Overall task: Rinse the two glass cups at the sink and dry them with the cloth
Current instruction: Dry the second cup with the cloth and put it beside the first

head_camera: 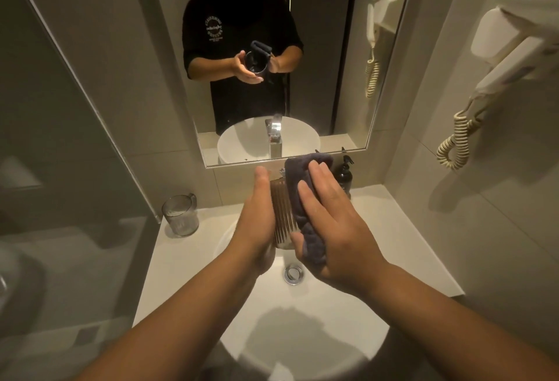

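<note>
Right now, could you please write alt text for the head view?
Over a white sink, the left hand holds a ribbed glass cup while the right hand presses a dark cloth against it. A second glass cup stands on the counter, left.

Above the glossy white ceramic sink point(348, 314) with its polished chrome drain point(292, 273), a ribbed clear glass cup point(282, 214) meets a dark, nubby matt cloth point(302, 199), while left of the sink a second ribbed glass cup point(180, 215) stands on the smooth pale desk point(181, 259).

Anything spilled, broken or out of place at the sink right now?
Nothing stands out. The ribbed glass cup is held over the basin between left hand and cloth; the second cup stands upright on the counter.
</note>
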A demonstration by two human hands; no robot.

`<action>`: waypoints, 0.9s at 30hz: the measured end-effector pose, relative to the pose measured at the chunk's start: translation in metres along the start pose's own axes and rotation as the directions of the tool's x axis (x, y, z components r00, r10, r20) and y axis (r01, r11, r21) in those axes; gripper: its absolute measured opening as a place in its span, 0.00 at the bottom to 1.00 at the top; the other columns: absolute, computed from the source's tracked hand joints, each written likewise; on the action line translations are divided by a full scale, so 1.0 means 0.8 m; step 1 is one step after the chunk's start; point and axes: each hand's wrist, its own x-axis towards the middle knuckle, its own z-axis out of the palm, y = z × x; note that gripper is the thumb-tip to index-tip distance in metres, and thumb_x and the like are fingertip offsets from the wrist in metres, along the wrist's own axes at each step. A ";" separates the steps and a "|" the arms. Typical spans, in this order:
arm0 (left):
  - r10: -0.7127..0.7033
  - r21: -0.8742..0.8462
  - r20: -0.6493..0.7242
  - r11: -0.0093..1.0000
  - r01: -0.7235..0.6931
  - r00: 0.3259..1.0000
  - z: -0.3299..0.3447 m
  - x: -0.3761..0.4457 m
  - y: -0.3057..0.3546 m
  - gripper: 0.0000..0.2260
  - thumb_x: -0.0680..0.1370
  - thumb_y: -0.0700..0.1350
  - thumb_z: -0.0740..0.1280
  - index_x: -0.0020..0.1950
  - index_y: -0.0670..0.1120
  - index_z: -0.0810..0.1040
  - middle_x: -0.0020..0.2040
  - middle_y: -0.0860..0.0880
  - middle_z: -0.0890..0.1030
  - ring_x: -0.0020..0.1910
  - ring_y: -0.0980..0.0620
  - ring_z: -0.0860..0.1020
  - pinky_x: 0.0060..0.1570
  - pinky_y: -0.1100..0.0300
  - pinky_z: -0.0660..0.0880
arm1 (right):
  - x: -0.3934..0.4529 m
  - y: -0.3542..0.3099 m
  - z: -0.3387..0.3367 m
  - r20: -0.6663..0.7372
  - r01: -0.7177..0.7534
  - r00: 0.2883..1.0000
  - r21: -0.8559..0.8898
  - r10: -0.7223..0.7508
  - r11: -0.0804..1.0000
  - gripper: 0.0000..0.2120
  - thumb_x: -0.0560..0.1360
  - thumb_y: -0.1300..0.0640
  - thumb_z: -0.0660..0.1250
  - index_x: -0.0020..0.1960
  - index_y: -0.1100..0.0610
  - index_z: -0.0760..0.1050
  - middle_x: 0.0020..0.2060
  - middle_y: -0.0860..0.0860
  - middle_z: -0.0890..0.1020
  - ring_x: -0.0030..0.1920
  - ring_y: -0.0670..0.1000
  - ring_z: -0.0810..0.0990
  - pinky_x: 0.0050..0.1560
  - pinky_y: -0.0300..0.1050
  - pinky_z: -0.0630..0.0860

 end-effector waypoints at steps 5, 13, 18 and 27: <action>-0.008 -0.141 0.157 0.990 0.030 0.988 -0.003 0.000 -0.007 0.30 0.76 0.70 0.54 0.61 0.52 0.82 0.56 0.47 0.86 0.56 0.47 0.85 0.53 0.51 0.79 | 0.000 -0.008 0.000 -0.023 -0.017 1.000 0.099 0.019 0.995 0.29 0.75 0.53 0.65 0.72 0.66 0.65 0.74 0.63 0.62 0.76 0.60 0.56 0.72 0.58 0.64; -0.097 -0.348 0.240 0.920 0.179 0.966 -0.013 0.011 -0.012 0.34 0.75 0.72 0.56 0.60 0.46 0.83 0.59 0.38 0.84 0.58 0.39 0.83 0.62 0.42 0.77 | -0.003 -0.010 -0.004 0.064 -0.283 0.952 0.555 0.299 0.782 0.29 0.77 0.51 0.58 0.76 0.53 0.55 0.77 0.50 0.56 0.76 0.43 0.55 0.70 0.33 0.61; -0.093 -0.436 0.216 0.881 0.181 0.972 -0.013 0.018 -0.012 0.32 0.72 0.68 0.65 0.65 0.46 0.79 0.62 0.37 0.82 0.60 0.37 0.82 0.62 0.40 0.76 | -0.005 -0.001 -0.003 0.126 -0.324 0.944 0.520 0.305 0.790 0.30 0.77 0.48 0.59 0.77 0.54 0.57 0.77 0.49 0.60 0.75 0.45 0.59 0.71 0.47 0.66; -0.193 -0.445 0.075 0.871 0.206 0.978 -0.024 0.026 -0.028 0.31 0.76 0.69 0.62 0.63 0.45 0.80 0.58 0.39 0.84 0.56 0.40 0.84 0.59 0.45 0.78 | -0.049 -0.013 0.028 -0.007 -0.205 0.978 0.208 0.211 0.957 0.26 0.75 0.60 0.68 0.72 0.61 0.67 0.69 0.54 0.73 0.67 0.52 0.74 0.67 0.42 0.71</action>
